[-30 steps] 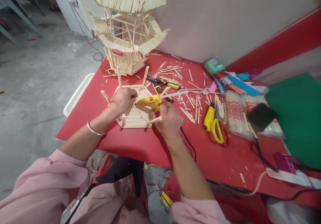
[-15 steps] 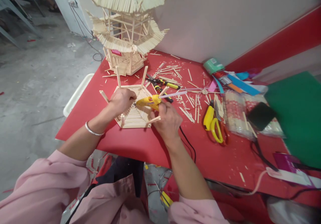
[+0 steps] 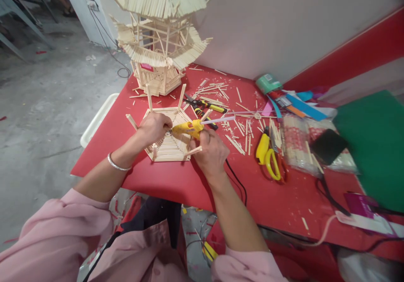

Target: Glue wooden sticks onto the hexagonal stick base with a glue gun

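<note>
A yellow glue gun (image 3: pixel 189 128) is gripped in my right hand (image 3: pixel 211 150), a clear glue stick (image 3: pixel 218 120) jutting from its rear. Its nozzle points left, at the middle of a six-sided platform of wooden sticks (image 3: pixel 173 152) with short upright posts at the corners. Over the platform's left half is my left hand (image 3: pixel 155 127), its fingers pinched close to the nozzle tip. Whatever the pinch holds is too small or hidden to make out. Behind the platform stands a stick-built pagoda (image 3: pixel 164 42) with tiered roofs.
Pliers (image 3: pixel 208 107) lie behind the platform among loose sticks (image 3: pixel 217 89). Yellow-handled scissors (image 3: pixel 268 153), bagged sticks (image 3: pixel 298 143), a black object (image 3: pixel 328 146) and a green sheet (image 3: pixel 375 147) are on the right of the red table (image 3: pixel 176 185). The gun's black cord (image 3: pixel 237 179) trails toward the front.
Both hands and the glue gun hold almost the same place. Only a very slight shift of the whole view shows.
</note>
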`<state>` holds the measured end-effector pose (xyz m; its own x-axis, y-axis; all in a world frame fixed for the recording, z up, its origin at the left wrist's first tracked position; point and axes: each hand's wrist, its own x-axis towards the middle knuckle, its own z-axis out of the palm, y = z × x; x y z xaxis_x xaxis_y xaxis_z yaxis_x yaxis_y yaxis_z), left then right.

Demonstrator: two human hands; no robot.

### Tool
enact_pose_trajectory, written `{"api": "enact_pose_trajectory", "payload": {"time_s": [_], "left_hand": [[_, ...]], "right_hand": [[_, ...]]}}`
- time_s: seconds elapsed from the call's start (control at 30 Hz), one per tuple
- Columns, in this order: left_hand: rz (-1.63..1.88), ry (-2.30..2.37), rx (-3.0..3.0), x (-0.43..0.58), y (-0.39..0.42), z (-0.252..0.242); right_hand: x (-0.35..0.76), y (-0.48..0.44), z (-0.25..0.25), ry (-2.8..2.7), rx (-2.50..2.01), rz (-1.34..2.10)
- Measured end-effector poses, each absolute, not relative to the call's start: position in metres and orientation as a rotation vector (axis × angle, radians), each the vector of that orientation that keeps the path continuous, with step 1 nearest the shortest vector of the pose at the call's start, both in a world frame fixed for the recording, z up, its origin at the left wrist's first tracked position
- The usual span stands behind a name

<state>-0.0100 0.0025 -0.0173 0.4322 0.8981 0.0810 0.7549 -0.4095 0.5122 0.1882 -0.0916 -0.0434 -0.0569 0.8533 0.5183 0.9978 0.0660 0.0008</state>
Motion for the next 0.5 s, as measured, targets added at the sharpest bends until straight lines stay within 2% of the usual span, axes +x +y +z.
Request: {"api": "enact_pose_trajectory", "payload": {"time_s": [0.37,0.5], "left_hand": [[0.418,1.448,2.3,-0.01,-0.003,-0.008],[0.327,1.455,2.402,-0.008,-0.005,-0.003]], "right_hand": [[0.189,-0.092,-0.043,-1.958,-1.879,-0.451],[0.19,-0.093,-0.045,-1.939,-1.871,-0.559]]}}
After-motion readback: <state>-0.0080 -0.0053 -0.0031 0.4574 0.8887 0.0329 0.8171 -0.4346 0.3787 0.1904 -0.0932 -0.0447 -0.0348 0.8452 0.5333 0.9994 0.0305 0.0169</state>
